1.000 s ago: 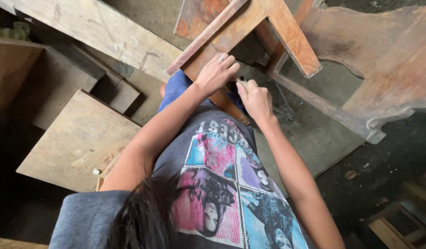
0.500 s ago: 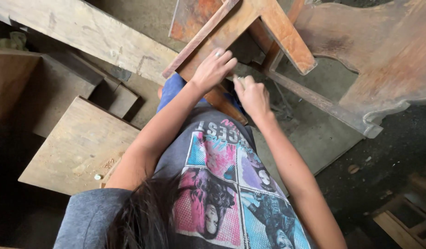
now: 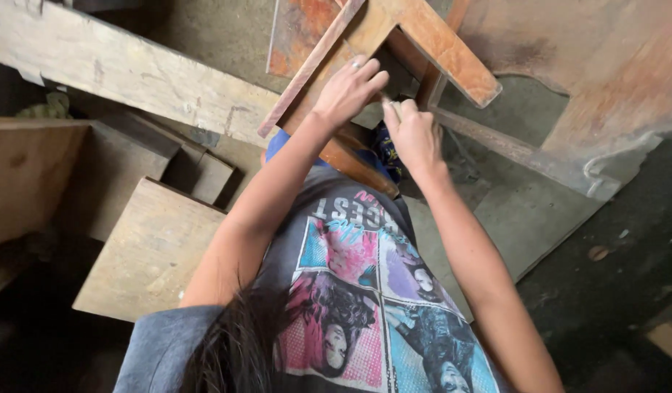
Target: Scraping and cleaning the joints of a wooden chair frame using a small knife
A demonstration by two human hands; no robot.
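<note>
Wooden frame (image 3: pixel 394 44): reddish-brown, built of joined slats, lying just beyond the person's knees at the top centre of the head view. One slat (image 3: pixel 314 69) runs diagonally down to the left; a second, broader one (image 3: pixel 449 51) angles down to the right, and the two meet in a corner.

Left hand (image 3: pixel 348 91): resting flat on the frame at that corner, fingers (image 3: pixel 369 78) loosely spread and pressed on the wood, not closed round anything. A ring shows on one finger.

Right hand (image 3: pixel 412 131): just beside the left, fingers curled narrow and pinched at the tips near the frame's underside. Whether they hold something small cannot be told.

Surroundings: long pale plank (image 3: pixel 125 73) lying across the upper left, flat board (image 3: pixel 150 251) at lower left, dark blocks (image 3: pixel 198 175) between them, a curved wooden panel (image 3: pixel 605 87) at upper right, concrete floor (image 3: pixel 510 225) below.
</note>
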